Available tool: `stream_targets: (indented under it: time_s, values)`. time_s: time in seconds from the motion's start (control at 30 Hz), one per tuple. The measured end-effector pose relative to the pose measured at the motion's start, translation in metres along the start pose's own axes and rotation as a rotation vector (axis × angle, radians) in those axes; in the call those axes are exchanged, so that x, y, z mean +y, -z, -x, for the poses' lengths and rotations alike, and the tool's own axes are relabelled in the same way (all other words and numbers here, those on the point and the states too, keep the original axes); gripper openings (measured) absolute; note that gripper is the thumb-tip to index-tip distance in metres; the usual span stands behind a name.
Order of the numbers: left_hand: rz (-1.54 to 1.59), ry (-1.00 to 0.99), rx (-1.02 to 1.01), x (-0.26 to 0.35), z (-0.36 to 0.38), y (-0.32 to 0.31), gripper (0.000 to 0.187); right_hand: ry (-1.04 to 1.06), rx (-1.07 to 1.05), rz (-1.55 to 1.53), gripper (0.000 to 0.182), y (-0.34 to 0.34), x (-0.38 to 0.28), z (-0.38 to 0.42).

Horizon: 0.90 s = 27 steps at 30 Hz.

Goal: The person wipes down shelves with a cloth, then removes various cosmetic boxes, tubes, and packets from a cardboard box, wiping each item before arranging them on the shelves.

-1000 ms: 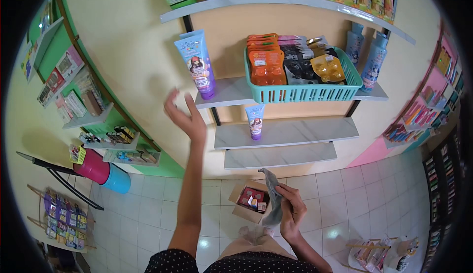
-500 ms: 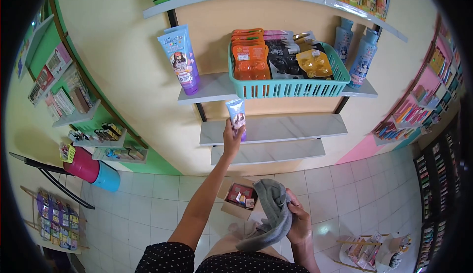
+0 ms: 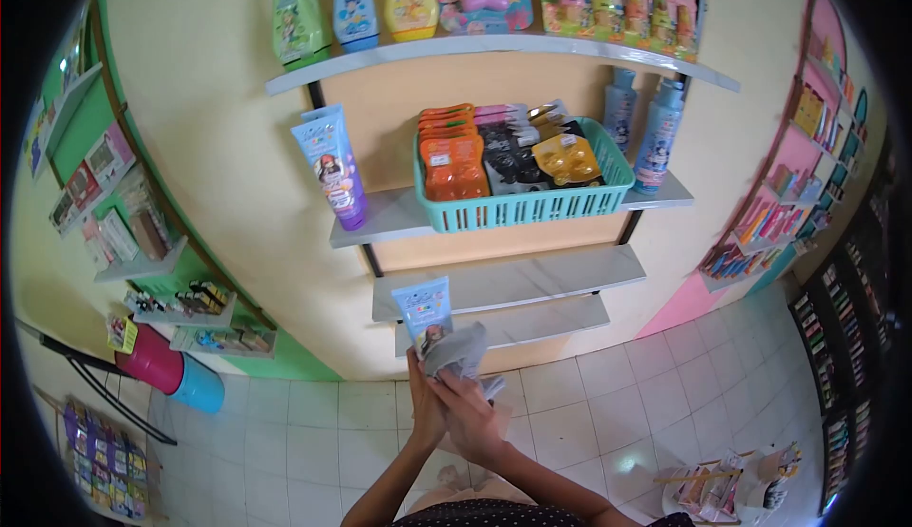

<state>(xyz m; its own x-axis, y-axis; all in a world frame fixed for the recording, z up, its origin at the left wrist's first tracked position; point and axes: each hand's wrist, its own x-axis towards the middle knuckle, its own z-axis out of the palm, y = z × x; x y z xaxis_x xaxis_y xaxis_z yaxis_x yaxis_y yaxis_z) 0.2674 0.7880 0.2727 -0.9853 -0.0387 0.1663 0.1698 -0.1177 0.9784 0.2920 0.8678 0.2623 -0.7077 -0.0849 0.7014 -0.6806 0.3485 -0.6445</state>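
My left hand [image 3: 425,402] is closed round a light-blue squeeze tube [image 3: 424,301] with a cartoon figure on its front; the tube's lower end is hidden. Against the tube's side lies a grey cloth [image 3: 464,348], gripped by my right hand [image 3: 471,419]. Both hands are close together, in front of the low shelves. Higher up, similar blue and purple tubes [image 3: 332,171] stand at the left end of a marble-look shelf [image 3: 380,218]. Beside them is a teal basket [image 3: 527,211] of orange, black and yellow packs.
Two blue bottles [image 3: 657,142] stand right of the basket. Colourful bottles [image 3: 355,9] and carded items line the top shelf [image 3: 513,44]. Lower shelves [image 3: 513,280] jut out just beyond my hands. A red and a blue bin [image 3: 198,384] stand on the left; a small rack [image 3: 708,484] is at lower right.
My left hand has drawn the tube down and back from the shelf. My right hand has brought the grey cloth up against it. The view has tilted upward.
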Motion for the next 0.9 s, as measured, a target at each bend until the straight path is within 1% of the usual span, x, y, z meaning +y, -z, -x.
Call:
stream_targets:
  time_s: [0.03, 0.1, 0.13, 0.17, 0.2, 0.27, 0.37, 0.4, 0.43, 0.47, 0.5, 0.53, 0.57, 0.6, 0.63, 0.67, 0.7, 0.73, 0.77, 0.83, 0.9]
  values:
    - [0.000, -0.006, -0.018, 0.003, 0.000, -0.002, 0.049, 0.002, 0.016, 0.010, 0.038, 0.001, 0.001, -0.005]
    - [0.119, -0.013, 0.027, 0.003, 0.003, -0.004, 0.046, 0.049, 0.047, 0.038, 0.039, 0.003, 0.001, -0.018]
    - [0.104, 0.016, 0.014, 0.003, 0.002, -0.004, 0.044, 0.051, 0.060, 0.050, 0.039, 0.004, 0.001, -0.019]
    - [0.108, 0.013, -0.002, 0.000, 0.000, -0.005, 0.044, 0.048, 0.027, 0.036, 0.039, 0.005, 0.000, -0.021]
    - [0.123, -0.031, 0.071, -0.004, -0.003, -0.006, 0.044, 0.042, -0.007, 0.022, 0.040, 0.007, -0.001, -0.022]
    - [0.143, -0.081, 0.136, -0.005, -0.007, -0.007, 0.044, 0.048, -0.014, 0.028, 0.041, 0.008, -0.002, -0.012]
    - [0.111, -0.132, 0.089, 0.008, -0.013, 0.000, 0.045, 0.099, -0.019, 0.038, 0.043, 0.007, 0.004, 0.007]
    - [0.118, -0.114, 0.027, 0.009, -0.013, 0.006, 0.050, 0.047, 0.035, 0.017, 0.041, 0.011, 0.002, 0.008]
    - [0.122, -0.122, 0.031, 0.010, -0.011, 0.008, 0.050, -0.006, 0.086, -0.006, 0.038, 0.015, 0.001, 0.006]
    - [0.147, -0.073, -0.008, 0.015, -0.006, 0.009, 0.050, -0.208, 0.158, -0.201, 0.032, 0.023, -0.002, 0.005]
    - [0.173, -0.028, -0.041, 0.017, -0.003, 0.009, 0.051, -0.195, 0.143, -0.204, 0.032, 0.033, -0.011, -0.006]
    - [0.109, -0.111, 0.001, 0.015, 0.000, 0.008, 0.053, -0.313, 0.158, -0.285, 0.031, 0.043, -0.020, -0.018]
    - [0.025, -0.148, 0.001, 0.015, 0.004, 0.007, 0.050, -0.434, 0.166, -0.364, 0.031, 0.051, -0.025, -0.029]
    - [-0.013, -0.184, -0.033, 0.011, 0.007, 0.009, 0.047, -0.456, 0.009, -0.272, 0.037, 0.056, -0.027, -0.038]
    - [-0.052, -0.217, -0.068, 0.008, 0.009, 0.011, 0.045, -0.447, -0.019, -0.271, 0.037, 0.057, -0.030, -0.046]
    - [-0.043, -0.220, -0.043, 0.007, 0.010, 0.015, 0.045, -0.447, -0.110, -0.208, 0.038, 0.057, -0.032, -0.053]
    - [-0.106, -0.290, -0.052, 0.015, 0.009, 0.017, 0.043, -0.447, -0.198, -0.144, 0.038, 0.057, -0.035, -0.060]
    - [-0.169, -0.357, -0.060, 0.022, 0.009, 0.020, 0.042, -0.486, -0.287, -0.148, 0.039, 0.058, -0.037, -0.067]
    - [-0.160, -0.353, -0.036, 0.030, 0.010, 0.023, 0.042, -0.483, -0.312, -0.143, 0.039, 0.056, -0.040, -0.075]
    - [-0.151, -0.326, -0.083, 0.045, 0.011, 0.029, 0.042, -0.400, -0.372, -0.175, 0.036, 0.049, -0.047, -0.087]
    - [-0.117, -0.292, -0.078, 0.051, 0.006, 0.037, 0.045, -0.419, -0.429, -0.211, 0.035, 0.044, -0.043, -0.097]
